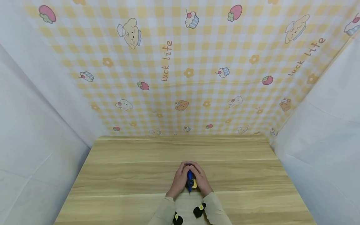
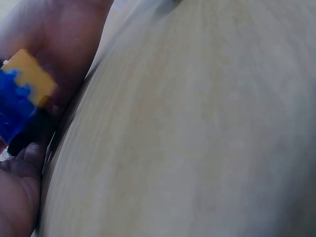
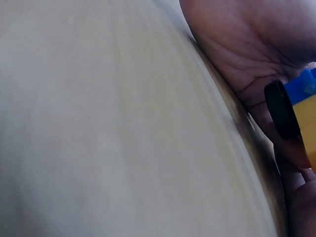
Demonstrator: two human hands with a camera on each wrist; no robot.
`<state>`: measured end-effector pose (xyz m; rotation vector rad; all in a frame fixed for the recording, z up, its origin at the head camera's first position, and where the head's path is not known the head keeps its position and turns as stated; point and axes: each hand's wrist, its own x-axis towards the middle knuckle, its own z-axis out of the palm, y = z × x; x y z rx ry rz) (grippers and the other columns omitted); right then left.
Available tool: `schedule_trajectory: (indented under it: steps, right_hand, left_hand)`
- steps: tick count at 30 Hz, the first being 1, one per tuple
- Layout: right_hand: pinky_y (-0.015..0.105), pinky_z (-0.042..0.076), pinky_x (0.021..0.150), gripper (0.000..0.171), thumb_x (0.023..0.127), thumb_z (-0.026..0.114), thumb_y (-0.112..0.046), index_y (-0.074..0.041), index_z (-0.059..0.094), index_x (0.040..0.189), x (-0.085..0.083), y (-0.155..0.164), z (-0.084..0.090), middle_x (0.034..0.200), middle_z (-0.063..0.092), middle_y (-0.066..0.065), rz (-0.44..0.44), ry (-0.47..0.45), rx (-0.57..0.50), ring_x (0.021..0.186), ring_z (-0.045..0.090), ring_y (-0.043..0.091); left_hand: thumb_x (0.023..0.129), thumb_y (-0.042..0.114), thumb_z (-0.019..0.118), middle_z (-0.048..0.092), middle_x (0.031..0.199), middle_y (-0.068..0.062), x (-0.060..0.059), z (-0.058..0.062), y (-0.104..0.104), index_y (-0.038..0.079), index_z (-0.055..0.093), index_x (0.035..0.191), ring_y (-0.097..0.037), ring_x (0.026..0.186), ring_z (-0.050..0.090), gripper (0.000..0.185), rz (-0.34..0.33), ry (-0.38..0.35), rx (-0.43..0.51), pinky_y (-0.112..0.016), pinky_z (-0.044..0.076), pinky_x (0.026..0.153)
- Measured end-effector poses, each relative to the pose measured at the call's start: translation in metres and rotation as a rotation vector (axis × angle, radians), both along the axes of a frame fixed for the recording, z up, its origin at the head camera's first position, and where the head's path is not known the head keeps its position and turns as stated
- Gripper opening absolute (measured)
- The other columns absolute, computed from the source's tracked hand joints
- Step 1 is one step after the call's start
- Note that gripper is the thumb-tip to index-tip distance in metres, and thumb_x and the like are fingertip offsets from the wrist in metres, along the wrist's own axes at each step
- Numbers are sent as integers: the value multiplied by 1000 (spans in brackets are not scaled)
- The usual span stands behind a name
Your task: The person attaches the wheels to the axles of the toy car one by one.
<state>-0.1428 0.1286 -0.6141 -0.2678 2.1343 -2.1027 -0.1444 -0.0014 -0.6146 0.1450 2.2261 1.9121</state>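
A small toy built of blue, yellow and black blocks (image 1: 189, 185) sits near the table's front, in front of my body. My left hand (image 1: 179, 179) cups it from the left, and my right hand (image 1: 203, 179) from the right. Both sets of fingers curve round its far end, with thumbs meeting over the top. A long blue piece points toward me, with a black round part on it. At the left wrist view's edge, a studded blue block (image 2: 12, 106) adjoins a yellow block (image 2: 32, 76). The right wrist view has a black wheel-like disc (image 3: 280, 109). Fingers hide the toy's far end.
The wood-grain table (image 1: 126, 168) spreads to both sides of the hands. Behind it hangs a yellow checked cloth (image 1: 188, 84) with cartoon prints. White cloth walls (image 1: 42, 134) close off the left and right. Black straps with yellow marks (image 1: 199, 210) are at the sleeves.
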Motion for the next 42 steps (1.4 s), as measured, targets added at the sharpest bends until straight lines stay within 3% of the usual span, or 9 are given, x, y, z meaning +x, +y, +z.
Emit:
schedule_trajectory:
  steps: [7, 11, 15, 19, 22, 29, 34, 38, 42]
  right_hand:
    - [21, 38, 93, 39, 96, 37, -35, -14, 49, 125, 1, 1, 6, 128, 49, 7, 21, -68, -42, 112, 48, 8]
    - [25, 38, 94, 36, 97, 36, -29, -13, 48, 126, 4, 1, 19, 130, 48, 8, 30, -114, -33, 111, 48, 6]
    - [26, 41, 93, 36, 96, 38, -32, -15, 49, 126, 5, -1, 19, 129, 49, 6, 13, -100, -6, 111, 49, 7]
    - [24, 43, 89, 39, 94, 40, -37, -20, 47, 128, 3, 0, 6, 132, 46, 4, -5, -103, -19, 112, 48, 8]
    - [22, 42, 90, 41, 95, 39, -36, -19, 42, 132, 4, 1, 6, 136, 41, 7, 0, -115, -41, 115, 46, 5]
    - [28, 45, 91, 47, 95, 41, -32, -4, 35, 132, 3, 4, 2, 129, 43, 20, -13, -70, -184, 110, 52, 16]
    - [28, 44, 92, 45, 95, 40, -30, 4, 39, 125, 2, 7, 2, 125, 46, 23, -12, -81, -232, 109, 53, 20]
    - [29, 48, 82, 47, 94, 43, -27, 8, 36, 125, 3, 8, 3, 117, 51, 16, 1, -92, -250, 100, 56, 14]
    - [33, 51, 69, 48, 92, 47, -22, 9, 34, 127, 3, 9, 4, 103, 52, 8, 53, -83, -242, 84, 56, 13]
  left_hand:
    - [92, 54, 29, 55, 113, 9, 0, -3, 1, 40, 44, 117, -12, 102, 53, 33, 0, 21, -12, -34, 42, 87]
    - [92, 54, 28, 54, 114, 8, 1, -3, 0, 39, 43, 118, -12, 103, 53, 33, -11, 25, -16, -35, 41, 88]
    - [92, 55, 27, 54, 112, 8, 0, -4, 0, 39, 45, 116, -12, 100, 52, 33, 3, 8, 19, -34, 41, 86]
    - [94, 51, 25, 54, 110, 2, 1, -4, 0, 32, 48, 116, -14, 96, 54, 37, 16, 0, 108, -31, 43, 82]
    - [95, 48, 26, 55, 112, -2, 2, -3, 0, 27, 48, 120, -13, 94, 55, 39, 27, -9, 157, -28, 46, 80]
    - [96, 47, 24, 53, 117, -9, 1, -4, 1, 14, 41, 129, -19, 101, 54, 50, 102, -39, 297, -28, 47, 81]
    - [93, 52, 25, 54, 116, -11, -4, -4, -1, 12, 37, 129, -20, 102, 55, 55, 171, -145, 411, -27, 46, 80]
    - [91, 58, 27, 52, 120, -14, -7, -1, -4, 12, 31, 129, -21, 104, 53, 60, 258, -247, 569, -27, 46, 79]
    - [91, 58, 27, 48, 125, -14, -8, 0, -8, 14, 28, 131, -23, 111, 47, 59, 304, -290, 670, -27, 45, 82]
